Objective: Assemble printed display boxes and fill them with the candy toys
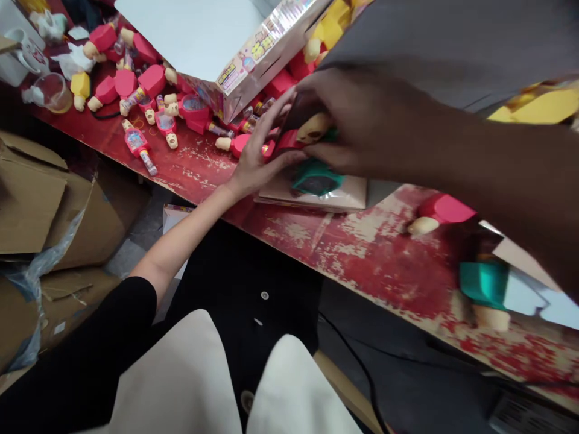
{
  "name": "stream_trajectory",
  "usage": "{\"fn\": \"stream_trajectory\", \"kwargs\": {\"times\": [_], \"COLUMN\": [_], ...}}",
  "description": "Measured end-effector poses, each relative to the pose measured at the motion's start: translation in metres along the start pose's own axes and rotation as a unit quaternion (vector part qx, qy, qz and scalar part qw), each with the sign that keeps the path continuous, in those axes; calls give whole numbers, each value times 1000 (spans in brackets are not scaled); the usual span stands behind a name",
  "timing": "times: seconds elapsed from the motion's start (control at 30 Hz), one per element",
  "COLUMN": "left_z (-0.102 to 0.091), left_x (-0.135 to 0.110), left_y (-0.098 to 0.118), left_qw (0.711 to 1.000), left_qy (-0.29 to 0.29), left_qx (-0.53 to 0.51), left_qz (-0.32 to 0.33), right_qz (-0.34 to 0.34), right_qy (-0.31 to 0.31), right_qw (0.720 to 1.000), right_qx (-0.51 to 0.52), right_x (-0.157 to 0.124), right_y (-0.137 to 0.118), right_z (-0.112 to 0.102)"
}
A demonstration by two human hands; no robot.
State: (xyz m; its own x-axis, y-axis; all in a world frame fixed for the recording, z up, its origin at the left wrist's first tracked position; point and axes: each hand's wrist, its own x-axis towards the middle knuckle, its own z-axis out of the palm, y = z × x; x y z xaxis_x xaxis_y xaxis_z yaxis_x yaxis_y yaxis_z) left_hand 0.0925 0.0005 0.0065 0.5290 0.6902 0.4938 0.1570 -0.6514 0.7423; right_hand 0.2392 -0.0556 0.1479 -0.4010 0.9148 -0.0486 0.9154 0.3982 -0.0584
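Note:
My left hand [260,154] reaches across the worn red table [362,253] and grips a red toy [287,141] between thumb and fingers. Close to the camera and in shadow, my right hand [375,123] comes in from the right. It pinches the same toy at its cream-coloured end [313,128]. Just below the toy a green toy piece [315,178] lies on a pale card [350,196].
A shiny display box [253,57] stands open at the back, with red toys [151,81] heaped to its left and yellow ones [332,27] behind. A mug [27,54] and a glass [54,90] stand far left. Another red toy [443,210] and a green toy [484,282] lie right. Cardboard boxes [31,199] stand below left.

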Motion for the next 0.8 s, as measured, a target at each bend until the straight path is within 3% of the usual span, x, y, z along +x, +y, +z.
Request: {"fn": "stream_trajectory", "kwargs": {"times": [0.1,0.17,0.23,0.3,0.37,0.43,0.47,0.53,0.6,0.67,0.73,0.8], "left_z": [-6,-4,0,2,1,-1,-1,4,13,24,31,30], "left_x": [12,16,21,27,33,36,37,38,39,39,42,46], "left_y": [14,23,27,23,10,-6,-13,-19,-16,-7,3,6], "left_qw": [996,982,942,878,823,808,821,878,941,982,992,990], "left_qy": [-25,-27,-60,-137,-230,-284,-285,-234,-143,-19,85,121], "left_qx": [74,175,315,437,477,447,420,359,281,187,80,-22], "left_qz": [32,61,97,143,208,258,262,213,124,32,-38,-70], "right_qz": [-12,1,32,59,89,107,111,97,82,81,68,59], "right_qy": [64,91,118,131,139,146,154,170,179,184,187,218], "right_qw": [998,995,990,987,984,981,979,976,974,972,970,958], "right_qx": [11,40,66,73,68,71,76,93,109,122,143,177], "right_x": [-21,-31,-39,-46,-53,-58,-60,-60,-56,-52,-53,-65], "right_y": [4,3,5,10,18,26,28,31,30,26,21,21], "right_z": [12,17,20,24,30,38,41,46,46,41,35,34]}}
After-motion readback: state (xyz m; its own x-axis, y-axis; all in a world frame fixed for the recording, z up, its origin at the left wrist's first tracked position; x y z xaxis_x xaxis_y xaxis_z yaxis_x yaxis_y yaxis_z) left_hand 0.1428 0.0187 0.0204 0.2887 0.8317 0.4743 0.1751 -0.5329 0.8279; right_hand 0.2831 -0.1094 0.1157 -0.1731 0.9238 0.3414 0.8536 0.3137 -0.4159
